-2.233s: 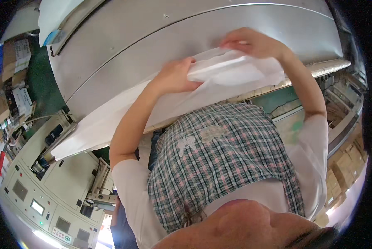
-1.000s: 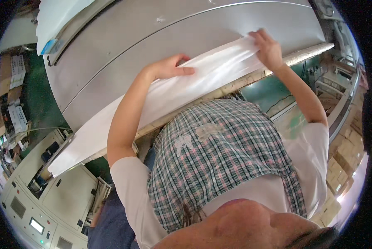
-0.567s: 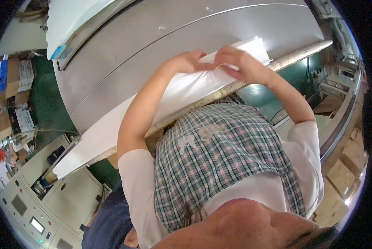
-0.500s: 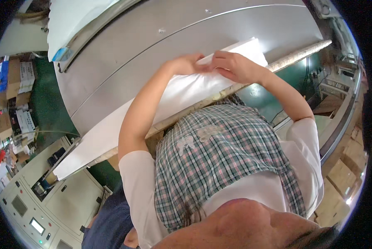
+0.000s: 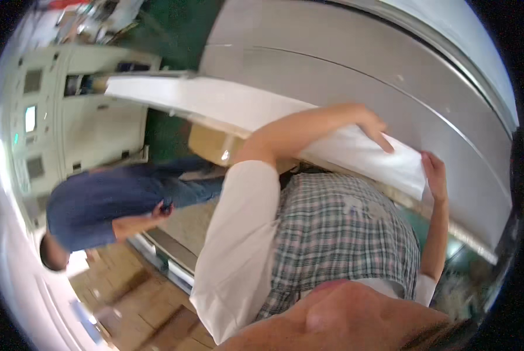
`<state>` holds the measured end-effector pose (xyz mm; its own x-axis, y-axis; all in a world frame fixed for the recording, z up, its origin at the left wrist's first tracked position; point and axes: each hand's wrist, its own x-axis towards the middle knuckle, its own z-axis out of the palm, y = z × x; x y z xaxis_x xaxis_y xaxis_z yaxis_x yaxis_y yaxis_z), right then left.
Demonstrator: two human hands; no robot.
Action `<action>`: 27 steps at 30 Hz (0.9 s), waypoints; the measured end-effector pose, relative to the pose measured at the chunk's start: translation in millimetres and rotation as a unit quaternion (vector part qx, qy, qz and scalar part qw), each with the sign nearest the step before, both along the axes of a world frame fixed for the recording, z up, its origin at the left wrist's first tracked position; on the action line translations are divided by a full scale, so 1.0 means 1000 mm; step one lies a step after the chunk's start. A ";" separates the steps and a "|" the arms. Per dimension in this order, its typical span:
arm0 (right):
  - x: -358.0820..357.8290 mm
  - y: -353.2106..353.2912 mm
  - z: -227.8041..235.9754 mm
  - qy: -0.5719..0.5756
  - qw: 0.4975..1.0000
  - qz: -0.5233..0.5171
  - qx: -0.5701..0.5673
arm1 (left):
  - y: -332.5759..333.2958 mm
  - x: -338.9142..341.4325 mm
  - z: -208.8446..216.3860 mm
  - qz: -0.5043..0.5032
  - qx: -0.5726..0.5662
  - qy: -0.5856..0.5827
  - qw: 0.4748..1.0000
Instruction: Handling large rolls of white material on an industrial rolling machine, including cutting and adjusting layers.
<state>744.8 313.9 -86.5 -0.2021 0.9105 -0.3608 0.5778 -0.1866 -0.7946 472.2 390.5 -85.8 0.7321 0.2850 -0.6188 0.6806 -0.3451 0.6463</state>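
A long, narrow white sheet [image 5: 233, 100], which could be cloth or film, lies along the near edge of a grey metal table [image 5: 332, 76]. My left hand [image 5: 370, 126] rests over its right part, fingers stretched out and apart, one pointing toward the near edge. At the sheet's right end my right hand [image 5: 435, 174] has its fingers closed on the corner. The thumb of the right hand is partly hidden. The sheet looks smooth and flat under my hands.
A person in dark blue [image 5: 104, 202] stands at the left, holding a small dark object. Behind is a pale machine cabinet [image 5: 104, 128] with a lit screen. A cardboard box [image 5: 210, 143] sits below the table edge. Brown cartons [image 5: 127, 286] stand at lower left.
My view has swung to the left, bringing the other person into sight. My hands have moved apart: the left now lies open on the sheet, the right is at its end. The raised fold is now flat.
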 end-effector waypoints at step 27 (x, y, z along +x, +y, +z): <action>0.022 -0.009 -0.014 -0.362 0.914 0.112 0.148 | 0.184 -0.276 -0.008 0.615 0.061 -0.222 0.754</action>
